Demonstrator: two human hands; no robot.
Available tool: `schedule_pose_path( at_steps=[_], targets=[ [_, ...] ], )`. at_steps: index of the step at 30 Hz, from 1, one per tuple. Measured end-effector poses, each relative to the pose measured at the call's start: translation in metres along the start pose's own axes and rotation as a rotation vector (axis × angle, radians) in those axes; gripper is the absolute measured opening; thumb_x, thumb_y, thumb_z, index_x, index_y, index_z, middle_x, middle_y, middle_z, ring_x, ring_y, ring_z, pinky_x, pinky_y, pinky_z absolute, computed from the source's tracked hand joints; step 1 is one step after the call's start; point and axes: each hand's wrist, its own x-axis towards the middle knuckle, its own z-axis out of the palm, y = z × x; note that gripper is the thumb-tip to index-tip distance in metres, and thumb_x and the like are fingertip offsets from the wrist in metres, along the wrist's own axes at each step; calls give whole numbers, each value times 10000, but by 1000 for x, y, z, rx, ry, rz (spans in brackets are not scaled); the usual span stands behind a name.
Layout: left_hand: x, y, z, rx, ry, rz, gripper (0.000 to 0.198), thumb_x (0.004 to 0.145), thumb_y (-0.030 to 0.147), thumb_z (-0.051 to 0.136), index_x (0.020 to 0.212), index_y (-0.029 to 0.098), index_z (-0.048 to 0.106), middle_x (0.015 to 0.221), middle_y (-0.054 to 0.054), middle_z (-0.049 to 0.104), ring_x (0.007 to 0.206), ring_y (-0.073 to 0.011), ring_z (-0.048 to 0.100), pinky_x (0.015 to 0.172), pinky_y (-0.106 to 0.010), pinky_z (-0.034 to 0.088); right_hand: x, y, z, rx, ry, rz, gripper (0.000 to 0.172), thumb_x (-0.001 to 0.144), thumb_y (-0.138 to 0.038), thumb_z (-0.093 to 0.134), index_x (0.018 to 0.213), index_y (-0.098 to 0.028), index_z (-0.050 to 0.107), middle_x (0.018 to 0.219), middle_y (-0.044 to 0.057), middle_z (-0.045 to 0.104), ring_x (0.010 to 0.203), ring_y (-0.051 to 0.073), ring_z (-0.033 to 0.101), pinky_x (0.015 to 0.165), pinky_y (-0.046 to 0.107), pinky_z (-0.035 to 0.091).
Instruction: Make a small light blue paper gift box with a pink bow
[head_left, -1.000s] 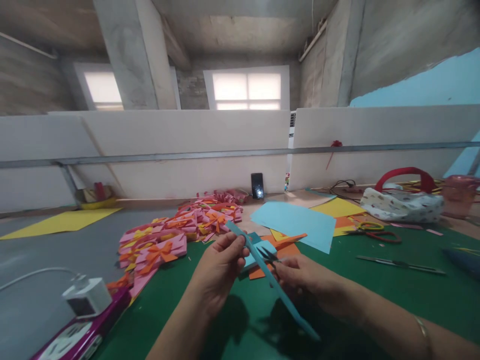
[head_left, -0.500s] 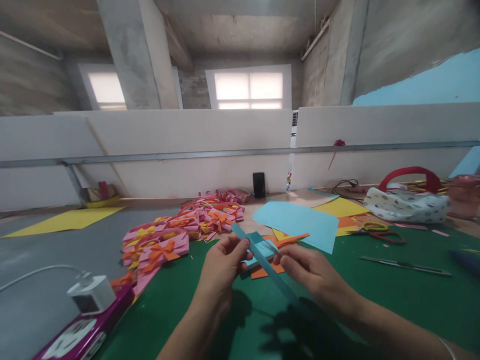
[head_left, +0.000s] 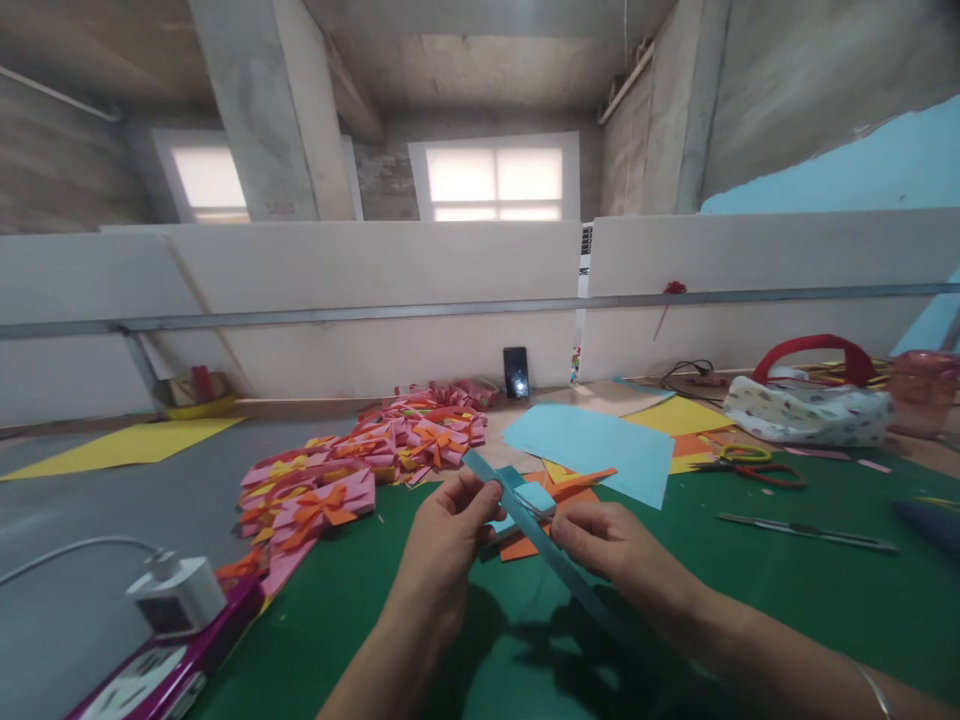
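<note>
My left hand (head_left: pixel 454 525) is closed, pinching a long light-blue paper strip (head_left: pixel 559 562) near its upper end between thumb and fingers. The strip slants down to the right, its lower end fading into shadow. My right hand (head_left: pixel 611 540) is closed in a pinch just right of the strip. A thin sliver reaches from its fingertips to the strip; I cannot make out what it is. Behind the strip lie light-blue paper pieces (head_left: pixel 537 497) on top of orange paper (head_left: pixel 517 546), partly hidden by the hands.
Pink paper bags with orange bows (head_left: pixel 322 505) are heaped at left. Light-blue sheets (head_left: pixel 592 445), scissors (head_left: pixel 742 465) and a slim metal tool (head_left: pixel 806 533) lie on the green mat (head_left: pixel 787 610). A power strip (head_left: pixel 169 665) with a charger (head_left: pixel 176 595) sits front left. Against the board leans a phone (head_left: pixel 516 372).
My right hand's fingertips have shifted slightly down, and the thin sliver between them and the strip shows more clearly. The left hand keeps its hold. The phone screen now shows a bright reflection.
</note>
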Motion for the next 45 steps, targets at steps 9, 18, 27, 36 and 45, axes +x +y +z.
schedule_pose_path(
  at_steps=[9,18,27,36,45],
  targets=[
    [-2,1,-1,-37,-14,-18,195,626,248,689,775,160,599,662,31,549,573,-51,470,527,-155,361,2,3,-1,9,16,-2,329,810,-418,509,654,-135,570,588,-27,409,553,88,351,501,226,246],
    [-4,-3,2,-27,-144,-44,186,651,247,676,795,148,612,700,-15,624,645,-107,563,616,-216,442,5,6,0,-27,9,-27,337,812,-425,500,676,-131,594,570,-35,361,539,85,310,475,221,219],
    [-4,-6,3,46,-222,-124,220,617,276,713,785,149,652,770,-42,651,728,-139,590,695,-250,435,3,6,1,-29,13,-24,308,816,-400,503,783,-128,645,690,12,526,618,108,407,548,223,311],
    [-8,-2,6,-48,-258,-207,127,653,190,679,749,113,648,715,-34,616,615,-69,519,648,-194,422,3,6,-1,-74,-2,-58,315,819,-391,496,772,-127,660,722,33,593,649,126,460,574,233,344],
    [-7,-4,6,-42,-255,-214,119,648,176,679,746,115,649,705,-32,619,611,-73,527,622,-189,428,3,7,1,-36,-1,-2,328,815,-408,500,751,-121,646,659,6,523,587,99,383,537,224,296]
  ],
)
